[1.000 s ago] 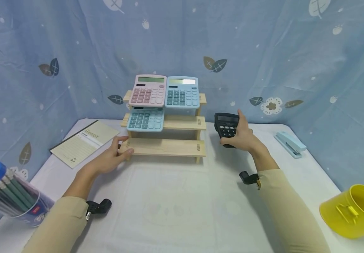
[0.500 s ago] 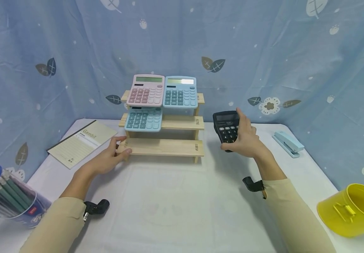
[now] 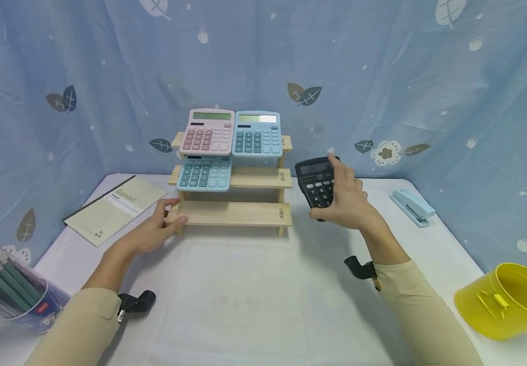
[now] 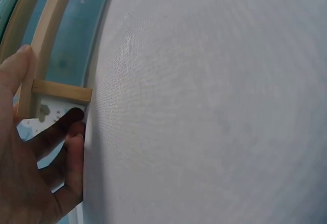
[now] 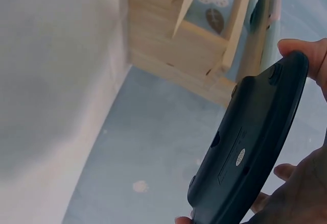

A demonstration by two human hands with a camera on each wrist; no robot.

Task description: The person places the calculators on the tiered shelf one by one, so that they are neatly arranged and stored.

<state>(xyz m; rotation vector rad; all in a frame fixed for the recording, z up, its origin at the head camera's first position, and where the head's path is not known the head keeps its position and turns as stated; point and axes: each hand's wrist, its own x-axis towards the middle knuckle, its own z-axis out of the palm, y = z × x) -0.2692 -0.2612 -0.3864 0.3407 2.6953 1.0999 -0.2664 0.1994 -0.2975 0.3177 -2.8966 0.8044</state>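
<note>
Backdrop: a blue cloth printed with leaves and flowers hangs behind and to both sides of the desk.
Desk: the desk is covered in white cloth and carries everything below.
Wooden rack: a three-step wooden rack stands at the back middle of the desk; its bottom step is bare.
Top step: a pink calculator and a light blue calculator lean side by side, touching.
Middle step: a second blue calculator sits at the left end, under the pink one.
Yellow bucket: a yellow bucket lies tilted at the desk's right front edge.
Pencil tub: a clear tub of pencils with a blue lid lies at the left front edge.
Notebook: a cream notebook lies flat, left of the rack.
Stapler: a pale blue stapler lies near the right rear of the desk.
Black calculator: the black calculator is held up above the desk, just right of the rack, keys facing the person; the right wrist view shows its dark back.
Right hand: the right hand grips the black calculator, thumb and fingers curled around its edges.
Left hand: the left hand rests on the desk with fingers relaxed, touching the left end of the rack's bottom step.
</note>
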